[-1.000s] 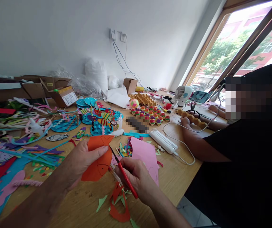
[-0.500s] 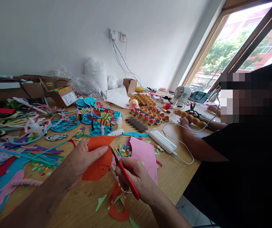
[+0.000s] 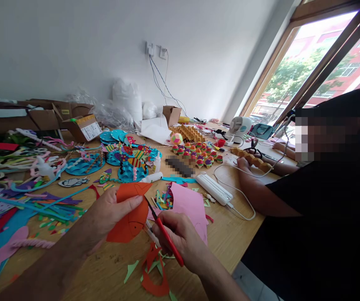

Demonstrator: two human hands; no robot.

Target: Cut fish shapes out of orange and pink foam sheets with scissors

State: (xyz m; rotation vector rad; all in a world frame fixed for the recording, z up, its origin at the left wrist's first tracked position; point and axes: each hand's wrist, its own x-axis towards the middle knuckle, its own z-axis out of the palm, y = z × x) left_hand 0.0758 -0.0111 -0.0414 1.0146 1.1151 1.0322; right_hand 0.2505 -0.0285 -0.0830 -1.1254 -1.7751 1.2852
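Note:
Between the thumb and fingers of my left hand (image 3: 115,213) is a sheet of orange paper (image 3: 126,230) with a fish outline drawn on it. My right hand (image 3: 178,234) is wrapped round red-handled scissors (image 3: 169,240), whose dark blades meet the paper's right edge close to my left thumb. Orange paper scraps (image 3: 155,276) and a few green scraps (image 3: 131,271) lie on the table below my hands. Just beyond my right hand rests a pink paper sheet (image 3: 188,205), next to a pile of small coloured clippings (image 3: 164,200).
A white power strip (image 3: 214,187) with its cable lies to the right. At the right sits a person in black (image 3: 330,196), arms on the table near a strip of egg carton (image 3: 251,159). Blue plates (image 3: 81,165), pipe cleaners (image 3: 32,144) and a glue bottle (image 3: 157,163) stand left and ahead.
The view has shifted slightly. Both hands, the orange paper and the scissors keep nearly the same positions relative to each other, with the blades still at the paper's edge.

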